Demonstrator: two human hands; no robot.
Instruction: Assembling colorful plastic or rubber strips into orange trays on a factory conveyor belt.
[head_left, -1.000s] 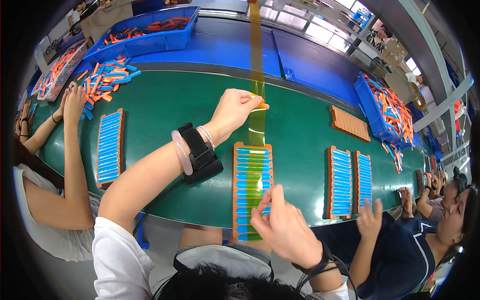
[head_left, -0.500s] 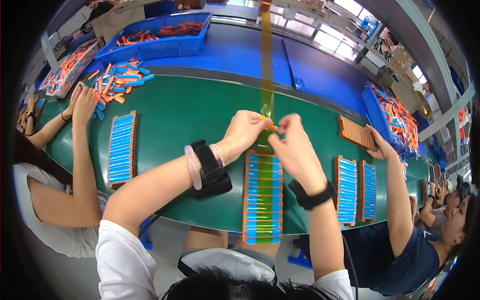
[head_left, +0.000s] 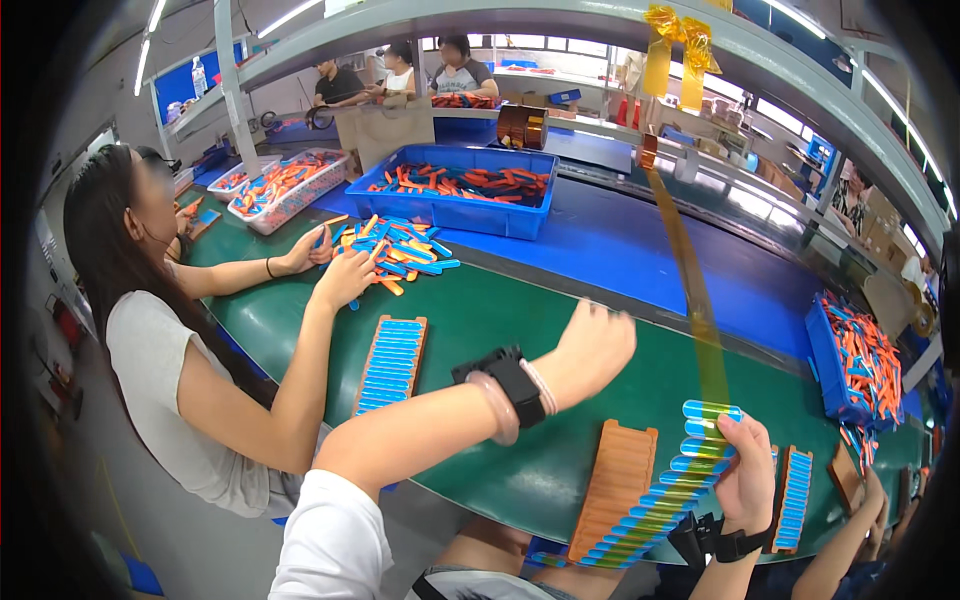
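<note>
tray (head_left: 612,486) on table (head_left: 500,300), bin (head_left: 460,205) behind, taped row (head_left: 668,492) right

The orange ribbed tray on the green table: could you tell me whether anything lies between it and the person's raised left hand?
Nothing visible does. The left hand hangs above bare green table, and the orange ribbed tray lies below it, uncovered. The right hand holds the taped row of blue pieces beside it.

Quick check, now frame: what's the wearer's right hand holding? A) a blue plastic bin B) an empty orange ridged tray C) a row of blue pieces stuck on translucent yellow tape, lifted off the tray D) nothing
C: the right hand grips the row of blue pieces on the translucent yellow tape, raised beside the empty orange ridged tray; the left hand hangs free over the green belt.
</note>
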